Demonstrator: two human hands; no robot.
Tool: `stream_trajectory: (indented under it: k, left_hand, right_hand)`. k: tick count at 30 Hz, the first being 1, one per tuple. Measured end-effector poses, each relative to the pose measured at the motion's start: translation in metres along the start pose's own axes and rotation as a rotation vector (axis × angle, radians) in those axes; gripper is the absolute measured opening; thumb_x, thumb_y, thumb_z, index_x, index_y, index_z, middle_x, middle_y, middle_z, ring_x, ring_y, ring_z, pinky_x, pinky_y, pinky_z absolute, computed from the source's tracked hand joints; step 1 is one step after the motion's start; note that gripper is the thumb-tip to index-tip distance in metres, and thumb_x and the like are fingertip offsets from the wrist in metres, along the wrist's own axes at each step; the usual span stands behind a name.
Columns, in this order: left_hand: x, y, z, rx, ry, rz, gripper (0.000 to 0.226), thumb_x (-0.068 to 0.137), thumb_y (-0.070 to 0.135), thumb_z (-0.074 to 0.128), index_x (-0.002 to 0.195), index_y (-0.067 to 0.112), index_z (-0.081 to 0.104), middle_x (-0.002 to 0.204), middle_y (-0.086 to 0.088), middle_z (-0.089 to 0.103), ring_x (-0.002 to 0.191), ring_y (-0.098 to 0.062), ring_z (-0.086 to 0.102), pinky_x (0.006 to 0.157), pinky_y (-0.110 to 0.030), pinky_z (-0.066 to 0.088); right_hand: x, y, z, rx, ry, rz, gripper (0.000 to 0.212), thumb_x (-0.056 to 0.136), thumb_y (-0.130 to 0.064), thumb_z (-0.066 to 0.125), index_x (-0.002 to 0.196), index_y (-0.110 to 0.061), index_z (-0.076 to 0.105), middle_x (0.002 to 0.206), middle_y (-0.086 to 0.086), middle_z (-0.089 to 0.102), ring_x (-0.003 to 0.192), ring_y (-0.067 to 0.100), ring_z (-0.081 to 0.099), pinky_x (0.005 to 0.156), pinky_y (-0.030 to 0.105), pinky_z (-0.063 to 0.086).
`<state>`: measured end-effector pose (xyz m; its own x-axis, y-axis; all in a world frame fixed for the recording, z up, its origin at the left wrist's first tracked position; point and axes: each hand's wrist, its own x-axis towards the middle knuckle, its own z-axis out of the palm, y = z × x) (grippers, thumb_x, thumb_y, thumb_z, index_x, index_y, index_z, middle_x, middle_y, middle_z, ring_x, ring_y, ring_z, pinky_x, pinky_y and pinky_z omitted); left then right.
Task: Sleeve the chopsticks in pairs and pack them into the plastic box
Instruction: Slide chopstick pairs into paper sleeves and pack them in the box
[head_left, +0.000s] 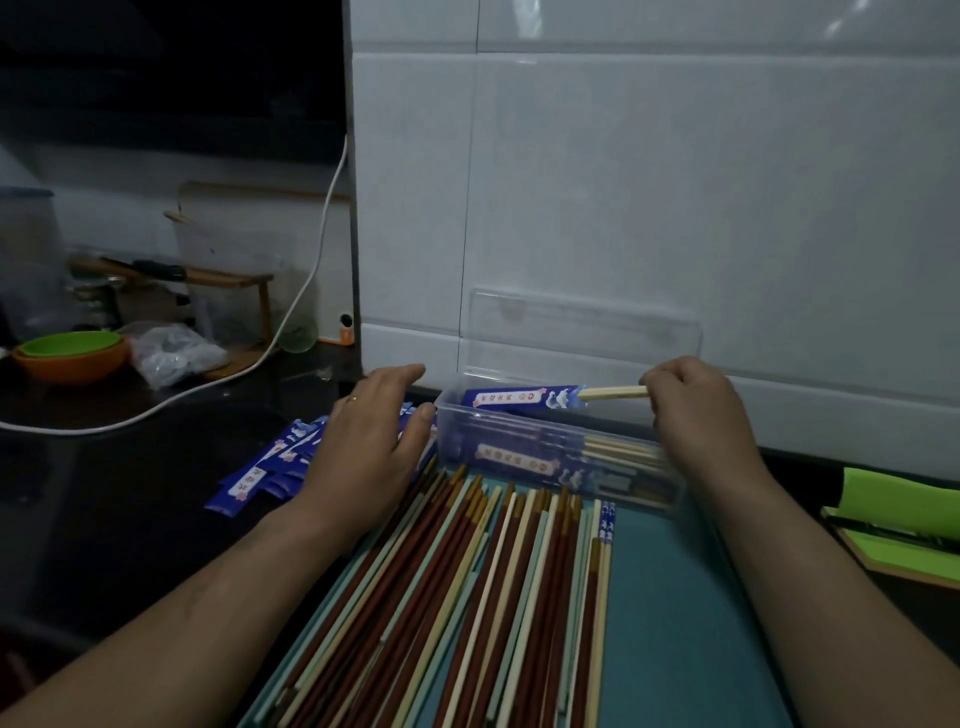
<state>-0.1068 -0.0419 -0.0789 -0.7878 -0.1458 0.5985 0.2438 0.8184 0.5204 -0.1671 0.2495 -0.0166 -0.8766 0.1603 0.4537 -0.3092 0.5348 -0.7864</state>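
Observation:
My right hand (696, 410) pinches the bare ends of a cream chopstick pair whose other half sits in a blue paper sleeve (524, 398); the pair lies level over the rim of the clear plastic box (452, 431). Sleeved pairs (524, 464) lie inside the box. My left hand (374, 436) hovers flat with fingers apart over a pile of empty blue sleeves (260, 475), holding nothing. Several loose chopsticks (493, 597), brown, cream and pale green, lie spread on a teal tray (675, 623) in front of me.
The box's clear lid (582, 322) leans on the white tiled wall behind it. A green notebook (898, 525) lies at right. At far left stand an orange and green bowl stack (72, 353), a plastic bag (171, 353), a white cable (208, 384) and a wooden rack (223, 280).

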Motion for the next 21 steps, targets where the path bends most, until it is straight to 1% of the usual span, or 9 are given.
stream_trajectory:
  k: [2,5,7,10,13,14,16,19,21]
  left_hand:
    - [0.000,0.000,0.000,0.001,0.007,0.000,0.047,0.107,0.042,0.047,0.153,0.034,0.040,0.155,0.009,0.045,0.141,-0.009,0.039,0.114,-0.035,0.030]
    - [0.000,0.000,0.000,-0.005,0.006,-0.003,0.046,0.108,0.042,0.047,0.153,0.033,0.041,0.154,0.009,0.046,0.140,-0.010,0.040,0.113,-0.034,0.031]
    - [0.000,0.001,-0.001,-0.005,0.002,-0.004,0.046,0.108,0.042,0.047,0.152,0.032,0.042,0.153,0.008,0.046,0.140,-0.010,0.041,0.113,-0.036,0.033]
    - [0.000,0.000,-0.001,-0.005,-0.004,-0.002,0.046,0.107,0.042,0.048,0.152,0.033,0.042,0.153,0.008,0.047,0.139,-0.011,0.043,0.112,-0.035,0.035]
    - [0.000,-0.002,-0.001,-0.011,-0.009,-0.006,0.046,0.107,0.043,0.048,0.151,0.034,0.042,0.153,0.009,0.047,0.140,-0.012,0.043,0.110,-0.033,0.034]
    - [0.000,-0.003,-0.001,-0.010,-0.011,-0.008,0.046,0.107,0.044,0.048,0.151,0.034,0.042,0.153,0.009,0.047,0.140,-0.012,0.043,0.110,-0.033,0.034]
    - [0.000,-0.003,-0.001,-0.008,-0.017,-0.013,0.046,0.107,0.044,0.048,0.151,0.035,0.042,0.152,0.009,0.047,0.140,-0.013,0.043,0.110,-0.034,0.035]
    - [0.000,-0.001,-0.001,0.000,-0.012,-0.002,0.044,0.107,0.043,0.047,0.150,0.033,0.043,0.151,0.008,0.049,0.138,-0.012,0.044,0.111,-0.035,0.036]
    - [-0.001,0.000,-0.002,0.003,-0.004,0.010,0.042,0.108,0.040,0.047,0.149,0.030,0.046,0.148,0.008,0.051,0.135,-0.010,0.045,0.111,-0.036,0.037]
  right_hand:
    - [-0.001,-0.002,0.001,0.014,0.010,0.003,0.022,0.102,-0.021,0.050,0.088,-0.013,0.064,0.082,0.006,0.062,0.074,0.020,0.054,0.059,0.030,0.033]
    - [-0.001,-0.002,0.001,0.032,0.009,-0.004,0.022,0.102,-0.020,0.049,0.084,-0.014,0.062,0.081,0.007,0.061,0.075,0.024,0.054,0.059,0.032,0.034]
    - [-0.002,-0.001,0.002,-0.007,-0.028,-0.016,0.021,0.101,-0.023,0.051,0.087,-0.016,0.063,0.084,0.005,0.063,0.079,0.025,0.057,0.062,0.033,0.037]
    - [-0.003,0.004,0.006,-0.148,-0.053,-0.069,0.014,0.099,-0.028,0.058,0.092,-0.021,0.068,0.097,-0.001,0.063,0.090,0.020,0.057,0.071,0.033,0.038]
    - [-0.006,0.009,0.009,-0.288,-0.044,-0.128,0.009,0.096,-0.032,0.063,0.092,-0.030,0.070,0.105,-0.001,0.066,0.102,0.022,0.060,0.087,0.038,0.049]
    - [-0.007,0.009,0.010,-0.329,-0.048,-0.138,0.010,0.096,-0.033,0.063,0.092,-0.030,0.072,0.102,-0.003,0.068,0.100,0.022,0.062,0.090,0.041,0.052]
    - [-0.009,0.009,0.009,-0.407,-0.087,-0.152,0.019,0.099,-0.037,0.060,0.089,-0.028,0.073,0.088,-0.009,0.068,0.088,0.019,0.064,0.092,0.044,0.053]
    - [-0.014,0.007,0.010,-0.547,-0.148,-0.197,0.048,0.104,-0.050,0.049,0.068,-0.024,0.067,0.066,-0.013,0.062,0.066,0.009,0.056,0.088,0.041,0.045]
    - [-0.016,0.008,0.011,-0.558,-0.128,-0.219,0.056,0.106,-0.054,0.045,0.064,-0.022,0.066,0.062,-0.011,0.061,0.061,0.008,0.053,0.085,0.039,0.042]
